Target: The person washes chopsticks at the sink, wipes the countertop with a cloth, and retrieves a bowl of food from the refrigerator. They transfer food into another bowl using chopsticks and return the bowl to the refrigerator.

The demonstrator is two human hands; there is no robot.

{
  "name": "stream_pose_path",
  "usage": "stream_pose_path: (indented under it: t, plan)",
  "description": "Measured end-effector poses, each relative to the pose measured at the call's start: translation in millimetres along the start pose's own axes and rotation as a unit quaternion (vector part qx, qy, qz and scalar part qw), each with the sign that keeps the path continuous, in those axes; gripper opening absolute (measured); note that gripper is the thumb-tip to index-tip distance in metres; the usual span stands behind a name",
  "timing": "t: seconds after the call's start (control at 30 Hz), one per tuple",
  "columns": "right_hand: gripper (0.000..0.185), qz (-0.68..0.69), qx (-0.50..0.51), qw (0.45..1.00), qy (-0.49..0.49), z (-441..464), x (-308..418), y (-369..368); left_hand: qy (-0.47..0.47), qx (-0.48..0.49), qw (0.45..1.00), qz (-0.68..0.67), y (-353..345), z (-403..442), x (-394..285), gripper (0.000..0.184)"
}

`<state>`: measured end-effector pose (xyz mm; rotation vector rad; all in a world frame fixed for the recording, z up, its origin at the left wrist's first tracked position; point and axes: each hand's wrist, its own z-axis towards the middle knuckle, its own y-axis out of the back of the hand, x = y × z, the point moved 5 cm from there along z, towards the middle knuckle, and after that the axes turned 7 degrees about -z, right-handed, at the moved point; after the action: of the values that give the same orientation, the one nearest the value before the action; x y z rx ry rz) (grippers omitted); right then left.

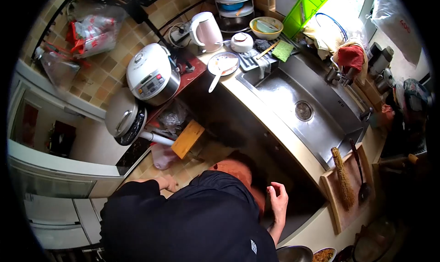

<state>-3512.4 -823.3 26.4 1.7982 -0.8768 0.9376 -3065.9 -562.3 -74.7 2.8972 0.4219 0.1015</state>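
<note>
My left hand (169,183) hangs low beside my dark sleeve, over the tiled floor. Its fingers show only in part, loosely bent and apart, with nothing visible in them. The closest thing to it is a pinkish plastic bag (163,156) below the counter. My right hand (278,201) is held beside the counter front, fingers half curled and thumb apart, holding nothing. To its right, a wooden tray (331,195) on the counter bears a straw brush (342,179) and a dark ladle (364,192).
A steel sink (279,108) is set in the counter. Around it stand a white kettle (207,32), a rice cooker (151,74), a plate with a white spoon (223,64) and a green sponge (283,51). A yellow wooden board (188,138) juts out low; a metal bowl (295,253) sits nearby.
</note>
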Motion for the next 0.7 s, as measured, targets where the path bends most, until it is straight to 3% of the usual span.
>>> stream_pose_path:
  t: [0.1,0.17,0.23,0.27,0.3,0.33,0.37,0.4,0.47,0.53,0.6,0.7]
  plan:
    - [0.019,-0.080,0.004,0.996,0.025,-6.4,-6.7,-4.8,-0.157,-0.080,0.981,0.086,-66.4,64.2,-6.1,0.053]
    - [0.020,-0.106,0.009,0.994,0.030,-8.5,0.4,-6.3,-0.280,-0.167,0.943,-0.068,-56.1,62.2,-17.5,0.050]
    - [0.022,-0.104,0.019,0.994,0.025,-7.4,10.8,-14.7,-0.389,-0.245,0.861,-0.219,-34.9,54.3,-27.3,0.047]
    - [0.023,-0.081,0.028,0.996,0.024,-5.4,-3.7,-24.6,-0.414,-0.311,0.842,-0.151,-6.0,16.0,-39.9,0.046]
    - [0.024,-0.051,0.046,0.998,0.010,-5.8,-7.6,-28.7,-0.401,-0.403,0.823,0.001,37.7,-41.6,-61.8,0.045]
    - [0.025,-0.021,0.065,0.998,-0.005,-4.4,-8.5,-33.1,-0.381,-0.480,0.789,0.051,75.4,-83.2,-72.4,0.044]
    - [0.027,-0.003,0.073,0.997,-0.032,-5.0,-3.8,-33.6,-0.361,-0.550,0.751,0.049,110.7,-114.7,-76.6,0.044]
    - [0.028,0.008,0.071,0.997,-0.041,-2.7,-6.2,-31.9,-0.298,-0.554,0.778,-0.013,142.6,-115.5,-72.4,0.049]
    - [0.029,0.030,0.068,0.996,-0.056,7.6,-15.3,-31.4,-0.228,-0.694,0.666,-0.151,198.6,-132.0,-70.7,0.051]
    - [0.030,0.024,0.062,0.996,-0.054,25.5,1.3,-34.5,-0.211,-0.724,0.601,-0.265,246.5,-113.3,-56.8,0.054]
    - [0.031,0.015,0.041,0.998,-0.043,47.1,23.0,-34.9,-0.271,-0.673,0.554,-0.409,287.0,-109.1,-65.2,0.051]
    - [0.029,-0.009,0.002,1.000,-0.020,85.4,56.9,-36.0,-0.331,-0.674,0.587,-0.302,329.6,-126.0,-92.0,0.053]
